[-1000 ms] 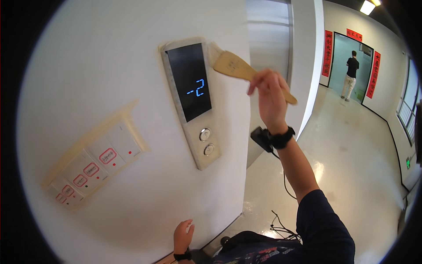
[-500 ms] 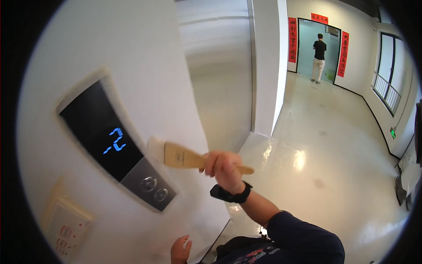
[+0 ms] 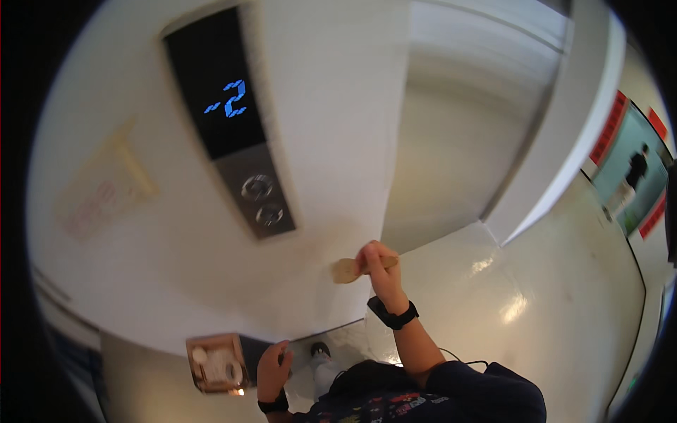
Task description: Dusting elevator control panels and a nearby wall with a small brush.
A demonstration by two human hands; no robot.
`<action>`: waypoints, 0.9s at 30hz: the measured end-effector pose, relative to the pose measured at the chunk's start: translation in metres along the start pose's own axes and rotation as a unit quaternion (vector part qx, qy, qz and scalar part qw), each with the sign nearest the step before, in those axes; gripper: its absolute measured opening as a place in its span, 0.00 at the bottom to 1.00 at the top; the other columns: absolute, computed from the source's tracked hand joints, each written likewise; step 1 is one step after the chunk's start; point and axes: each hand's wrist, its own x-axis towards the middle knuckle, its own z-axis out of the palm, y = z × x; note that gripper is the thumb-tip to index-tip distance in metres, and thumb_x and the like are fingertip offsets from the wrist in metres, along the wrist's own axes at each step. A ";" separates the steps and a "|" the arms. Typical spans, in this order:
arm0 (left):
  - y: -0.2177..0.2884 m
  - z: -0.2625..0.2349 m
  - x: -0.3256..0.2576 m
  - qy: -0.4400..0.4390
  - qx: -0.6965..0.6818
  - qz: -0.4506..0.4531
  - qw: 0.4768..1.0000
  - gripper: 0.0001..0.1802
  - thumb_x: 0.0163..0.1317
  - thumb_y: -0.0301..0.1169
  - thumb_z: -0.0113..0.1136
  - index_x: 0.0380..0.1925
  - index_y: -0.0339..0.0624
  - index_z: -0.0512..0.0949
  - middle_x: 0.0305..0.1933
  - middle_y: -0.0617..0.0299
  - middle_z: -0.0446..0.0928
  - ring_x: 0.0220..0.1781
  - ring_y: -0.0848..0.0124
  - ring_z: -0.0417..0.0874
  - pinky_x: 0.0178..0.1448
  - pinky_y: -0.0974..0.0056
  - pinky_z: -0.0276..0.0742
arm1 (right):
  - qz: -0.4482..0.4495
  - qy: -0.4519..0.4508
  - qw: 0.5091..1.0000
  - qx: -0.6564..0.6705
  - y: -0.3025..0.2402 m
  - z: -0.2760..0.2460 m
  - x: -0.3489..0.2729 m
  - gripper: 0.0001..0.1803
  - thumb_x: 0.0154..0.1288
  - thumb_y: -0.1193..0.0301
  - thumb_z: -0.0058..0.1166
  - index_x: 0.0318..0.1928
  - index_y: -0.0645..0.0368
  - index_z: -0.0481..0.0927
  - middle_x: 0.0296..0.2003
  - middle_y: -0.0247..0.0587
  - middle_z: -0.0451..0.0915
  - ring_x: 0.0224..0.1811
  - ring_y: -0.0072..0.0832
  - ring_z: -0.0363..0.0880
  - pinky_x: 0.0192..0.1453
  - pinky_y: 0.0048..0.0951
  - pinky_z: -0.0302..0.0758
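My right hand grips the wooden handle of a flat paintbrush in front of the white wall, below and right of an elevator call panel. The bristles are blurred, and I cannot tell whether they touch the wall. The panel has a black display with lit blue digits, two round buttons and a pale border along its edges. Lower down, my left hand has its fingers apart and holds nothing. It is nearest to a square-topped brown bin with pale round items in its top.
A blurred paper notice with yellowish strips is on the wall at left. The metal elevator door stands to the right, beside a white pillar. Glossy floor stretches right towards a person at a glass doorway with red banners.
The view has swung down and left. My right hand and the brush have moved from beside the panel to below it. More of my left hand shows, and the bin has come into view.
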 end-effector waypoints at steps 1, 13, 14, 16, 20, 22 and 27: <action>0.000 0.000 -0.018 0.024 -0.002 -0.022 0.999 0.16 0.56 0.32 0.56 0.43 0.36 0.74 0.39 0.49 0.76 0.41 0.55 0.77 0.45 0.60 0.72 | -0.009 0.043 0.999 0.020 0.006 0.000 -0.007 0.19 0.69 0.61 0.35 0.26 0.60 0.68 0.20 0.39 0.74 0.18 0.19 0.64 0.22 0.19 0.62; -0.007 -0.022 -0.179 0.195 0.093 -0.264 0.940 0.15 0.55 0.29 0.56 0.43 0.37 0.75 0.40 0.50 0.77 0.40 0.57 0.78 0.44 0.61 0.74 | -0.097 0.129 0.975 0.151 0.032 0.098 -0.060 0.19 0.70 0.59 0.34 0.26 0.60 0.66 0.34 0.43 0.70 0.25 0.32 0.74 0.37 0.32 0.73; -0.008 -0.024 -0.179 0.192 0.094 -0.271 0.939 0.15 0.55 0.29 0.56 0.43 0.37 0.75 0.40 0.50 0.77 0.40 0.57 0.78 0.44 0.61 0.74 | -0.039 0.057 0.978 0.198 0.034 0.100 -0.065 0.19 0.70 0.59 0.35 0.27 0.60 0.66 0.36 0.44 0.71 0.26 0.34 0.75 0.39 0.34 0.74; -0.011 -0.027 -0.175 0.223 0.077 -0.209 0.949 0.15 0.56 0.30 0.56 0.43 0.37 0.75 0.40 0.50 0.77 0.39 0.58 0.77 0.44 0.61 0.73 | 0.018 -0.012 0.970 0.242 0.036 0.091 -0.067 0.18 0.70 0.59 0.36 0.28 0.61 0.66 0.38 0.45 0.71 0.27 0.35 0.76 0.41 0.36 0.74; -0.021 -0.040 -0.145 0.150 0.072 -0.176 0.970 0.17 0.57 0.30 0.55 0.46 0.34 0.73 0.40 0.49 0.77 0.38 0.62 0.79 0.43 0.63 0.74 | -0.151 0.198 0.939 0.239 0.024 0.037 -0.047 0.18 0.70 0.60 0.34 0.40 0.65 0.68 0.41 0.46 0.71 0.28 0.34 0.77 0.46 0.38 0.74; -0.023 -0.048 -0.122 0.118 0.073 -0.151 0.979 0.18 0.57 0.30 0.55 0.47 0.34 0.72 0.40 0.49 0.77 0.39 0.63 0.79 0.42 0.63 0.74 | -0.180 0.304 0.915 0.194 0.009 0.009 -0.042 0.18 0.70 0.60 0.34 0.41 0.66 0.67 0.42 0.46 0.71 0.32 0.32 0.76 0.50 0.36 0.72; -0.025 -0.080 -0.079 0.128 -0.008 -0.049 0.991 0.17 0.57 0.32 0.56 0.45 0.37 0.74 0.40 0.51 0.76 0.41 0.59 0.76 0.44 0.62 0.72 | -0.211 0.370 0.877 0.221 -0.013 0.016 -0.037 0.17 0.69 0.61 0.36 0.42 0.65 0.67 0.39 0.45 0.72 0.37 0.31 0.74 0.54 0.35 0.69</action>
